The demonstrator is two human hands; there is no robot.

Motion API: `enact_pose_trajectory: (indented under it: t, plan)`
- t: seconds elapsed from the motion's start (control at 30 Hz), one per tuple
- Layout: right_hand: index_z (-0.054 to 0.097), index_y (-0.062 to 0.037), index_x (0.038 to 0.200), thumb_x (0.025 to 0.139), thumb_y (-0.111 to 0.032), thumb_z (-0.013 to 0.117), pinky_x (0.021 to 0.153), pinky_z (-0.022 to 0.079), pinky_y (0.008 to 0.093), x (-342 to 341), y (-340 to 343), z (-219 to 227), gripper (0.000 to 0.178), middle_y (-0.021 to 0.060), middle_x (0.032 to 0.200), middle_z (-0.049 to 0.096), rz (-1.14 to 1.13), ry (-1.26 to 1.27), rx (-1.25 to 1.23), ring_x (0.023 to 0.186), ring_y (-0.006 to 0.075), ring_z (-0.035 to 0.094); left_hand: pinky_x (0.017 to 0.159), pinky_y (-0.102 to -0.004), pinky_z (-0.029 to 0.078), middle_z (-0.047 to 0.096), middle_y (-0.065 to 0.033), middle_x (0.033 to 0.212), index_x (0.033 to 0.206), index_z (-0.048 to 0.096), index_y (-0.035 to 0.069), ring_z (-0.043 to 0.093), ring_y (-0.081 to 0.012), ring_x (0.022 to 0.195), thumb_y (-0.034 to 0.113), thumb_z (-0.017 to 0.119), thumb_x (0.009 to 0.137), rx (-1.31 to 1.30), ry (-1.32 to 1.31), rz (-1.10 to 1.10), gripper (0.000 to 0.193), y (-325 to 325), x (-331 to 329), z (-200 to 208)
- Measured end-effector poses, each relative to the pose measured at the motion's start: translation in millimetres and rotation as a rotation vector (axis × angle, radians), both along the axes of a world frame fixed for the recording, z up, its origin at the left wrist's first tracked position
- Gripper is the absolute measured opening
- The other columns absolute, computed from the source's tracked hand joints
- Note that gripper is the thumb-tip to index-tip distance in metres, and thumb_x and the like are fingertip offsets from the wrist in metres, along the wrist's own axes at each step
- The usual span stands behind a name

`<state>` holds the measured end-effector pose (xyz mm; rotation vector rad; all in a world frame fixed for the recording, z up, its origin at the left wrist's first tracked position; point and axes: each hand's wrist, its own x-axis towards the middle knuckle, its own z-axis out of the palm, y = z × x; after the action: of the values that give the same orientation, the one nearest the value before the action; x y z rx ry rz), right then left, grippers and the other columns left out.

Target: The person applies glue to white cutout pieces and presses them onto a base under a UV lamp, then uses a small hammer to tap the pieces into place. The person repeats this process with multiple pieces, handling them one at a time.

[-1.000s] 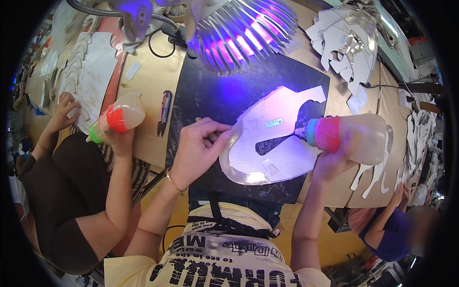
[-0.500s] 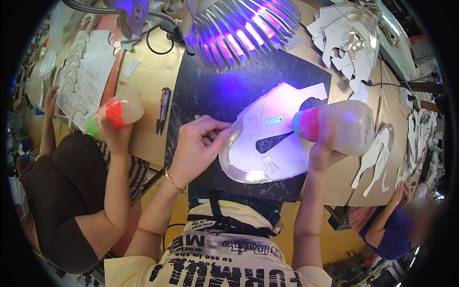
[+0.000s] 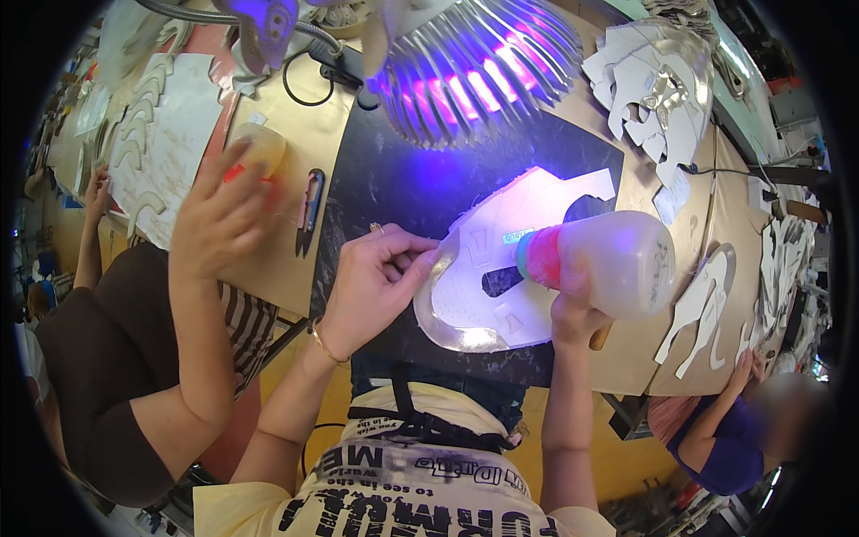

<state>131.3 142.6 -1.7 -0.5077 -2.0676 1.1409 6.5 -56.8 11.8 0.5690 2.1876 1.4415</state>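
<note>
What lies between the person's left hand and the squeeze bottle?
In the head view, the white shoe-upper piece lies between the left hand and the squeeze bottle.

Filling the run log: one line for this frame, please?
left hand: pins edge of white shoe upper piece | right hand: holds squeeze bottle, nozzle on piece | surface: black mat | lamp lit overhead

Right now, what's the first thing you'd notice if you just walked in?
The glowing purple lamp hanging over the black mat. Under it, the right hand tips a big squeeze bottle with a pink neck onto a white cut-out piece, which the left hand pins down.
</note>
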Motion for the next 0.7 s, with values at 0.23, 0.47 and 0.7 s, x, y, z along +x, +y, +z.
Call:
enact_pose_trajectory:
  t: [0.23,0.47,0.7]
  plan:
    - [0.068,-0.0066,0.112,0.086,-0.023,0.080,0.083,0.053,0.0369,-4,-14,5,0.033,0.0062,0.102,0.069,0.079,0.029,-0.011,0.091,0.0226,0.066,0.052,-0.0221,0.041,0.062,-0.0048,0.074,0.100,0.075,-0.001,0.049,-0.0061,0.054,0.005,0.073,0.086,-0.009,0.009,-0.016,0.016,0,-1,4]
    - [0.069,-0.0068,0.110,0.086,-0.021,0.079,0.080,0.053,0.0358,-7,-19,9,0.030,0.0057,0.101,0.070,0.164,0.010,0.014,0.089,0.0220,0.067,0.052,-0.0211,0.040,0.061,-0.0039,0.075,0.100,0.075,0.000,0.049,-0.0056,0.056,0.004,0.072,0.086,-0.007,0.036,-0.029,0.015,-1,-1,2]
    - [0.067,-0.0059,0.112,0.084,-0.022,0.080,0.083,0.053,0.0364,-5,-22,-7,0.035,0.0069,0.103,0.068,0.120,0.098,-0.065,0.091,0.0223,0.065,0.052,-0.0211,0.040,0.062,-0.0042,0.076,0.100,0.075,0.000,0.050,-0.0056,0.056,0.005,0.072,0.086,-0.004,0.037,-0.026,0.015,-1,-1,0]
